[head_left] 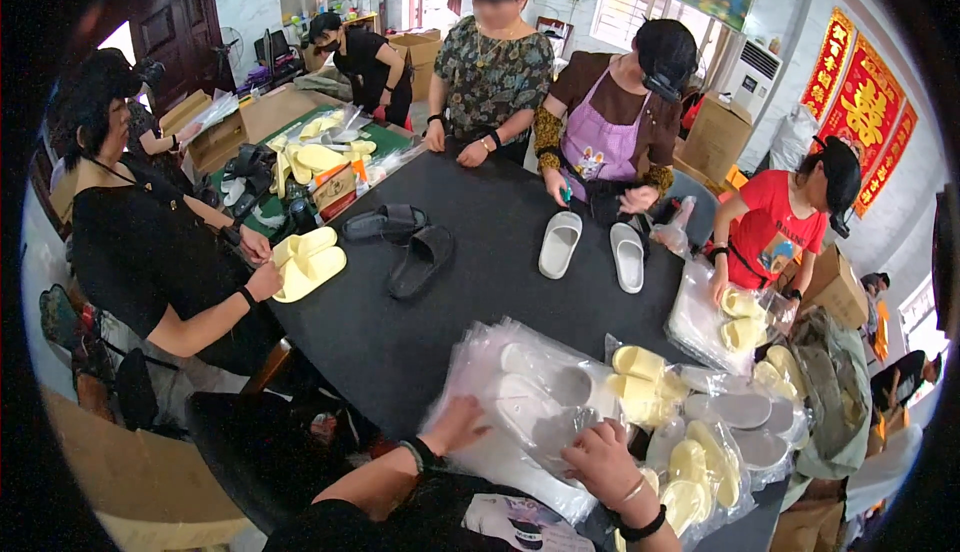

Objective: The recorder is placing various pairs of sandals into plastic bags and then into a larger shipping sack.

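Observation:
A pair of pale grey slippers (527, 407) lies inside a clear plastic bag (585, 417), on top of a stack of clear bags (455, 364) at the table's near edge. My right hand (603, 459) curls its fingers over the near right side of that bag, pinching the film. On the left side of the stack rests my left hand (457, 426), fingers stretched out beside the slippers and nothing gripped. Bagged yellow slippers (637, 382) lie just beyond my right hand, and more bagged yellow slippers (690, 472) are to its right.
Across the black table (500, 212) are black slippers (420, 260) and loose grey slippers (560, 244) before a person in a purple apron. At left a person holds yellow slippers (308, 264); at right another handles a bagged pair (742, 320). Bagged grey slippers (745, 410) pile at right.

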`<state>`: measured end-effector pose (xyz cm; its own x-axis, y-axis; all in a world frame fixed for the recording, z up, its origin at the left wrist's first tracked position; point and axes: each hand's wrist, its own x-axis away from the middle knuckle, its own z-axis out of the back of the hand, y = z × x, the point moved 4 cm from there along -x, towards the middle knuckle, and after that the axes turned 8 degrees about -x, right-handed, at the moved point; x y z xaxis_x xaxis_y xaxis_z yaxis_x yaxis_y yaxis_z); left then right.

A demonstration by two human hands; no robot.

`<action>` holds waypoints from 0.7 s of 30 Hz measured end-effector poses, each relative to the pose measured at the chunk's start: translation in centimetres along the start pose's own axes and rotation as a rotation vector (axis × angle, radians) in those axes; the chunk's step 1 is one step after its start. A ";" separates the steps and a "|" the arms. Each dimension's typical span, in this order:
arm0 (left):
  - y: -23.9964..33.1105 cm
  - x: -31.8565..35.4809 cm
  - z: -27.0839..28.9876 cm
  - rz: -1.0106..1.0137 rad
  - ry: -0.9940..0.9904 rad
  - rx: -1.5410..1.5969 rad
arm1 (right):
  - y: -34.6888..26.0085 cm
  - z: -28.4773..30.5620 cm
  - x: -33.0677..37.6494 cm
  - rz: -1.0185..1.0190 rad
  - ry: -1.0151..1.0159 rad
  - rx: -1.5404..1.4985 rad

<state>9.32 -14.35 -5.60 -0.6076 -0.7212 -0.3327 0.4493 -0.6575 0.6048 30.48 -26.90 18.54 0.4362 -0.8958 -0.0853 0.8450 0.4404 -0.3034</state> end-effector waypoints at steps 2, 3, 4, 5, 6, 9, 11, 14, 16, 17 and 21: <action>-0.1 -0.7 4.1 0.428 -0.202 0.243 | 0.2 -2.3 -0.1 -0.038 -0.010 0.016; -1.2 -0.4 4.7 0.445 0.024 0.457 | 0.0 -3.5 -0.4 -0.035 -0.024 0.041; -2.2 -0.1 5.4 0.457 0.240 0.667 | 0.0 -5.1 -0.5 -0.043 -0.057 0.026; -4.3 0.0 6.3 0.573 0.107 0.370 | 0.6 -7.4 -0.8 -0.008 -0.047 -0.024; -4.8 0.0 6.9 0.766 0.098 0.467 | 1.2 -10.0 -0.7 0.011 -0.046 -0.082; -6.6 1.0 7.6 0.811 0.075 0.606 | 1.9 -13.0 -0.3 0.039 -0.132 -0.182; -5.1 0.8 8.1 0.918 0.010 0.577 | 3.4 -12.8 0.3 -0.021 -0.016 -0.312; -4.0 0.9 6.4 0.927 -0.036 0.570 | 7.5 -12.4 2.7 -0.286 0.219 -0.472; -3.6 1.0 4.8 0.868 -0.061 0.537 | 10.3 -13.2 5.7 -0.484 0.278 -0.351; -3.3 1.0 4.2 0.862 -0.073 0.540 | 11.6 -13.8 7.2 -0.568 0.270 -0.278; -2.0 0.3 2.9 0.650 -0.146 0.121 | 13.7 -15.8 12.0 -0.984 -0.018 -0.312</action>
<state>6.36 -12.58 -4.86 -0.3248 -0.9193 0.2220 0.6819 -0.0650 0.7286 42.39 -32.61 -1.64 -0.3982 -0.8491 0.3470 0.7138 -0.5245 -0.4641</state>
